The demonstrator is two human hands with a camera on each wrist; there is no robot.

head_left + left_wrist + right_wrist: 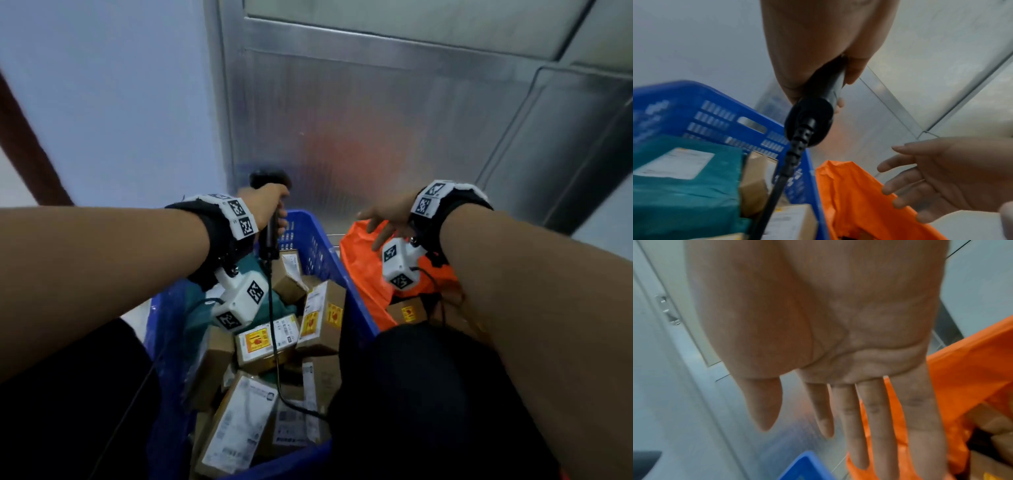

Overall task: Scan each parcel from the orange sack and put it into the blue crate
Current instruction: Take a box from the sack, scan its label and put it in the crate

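Parcels (263,342) fill the blue crate (356,308) at lower centre; the orange sack (363,270) sits right of it. Left hand (263,205) grasps a scanner (270,233); right hand (387,216) hovers above the sack, fingers spread, empty.

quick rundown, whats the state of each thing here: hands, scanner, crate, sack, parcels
left hand: grips the scanner handle, above the crate
right hand: empty, fingers straight, above the sack
scanner: held, its cable hanging into the crate
blue crate: upright, holding many parcels
orange sack: open at the top
brown box: inside the sack
green parcel: in the crate, label up
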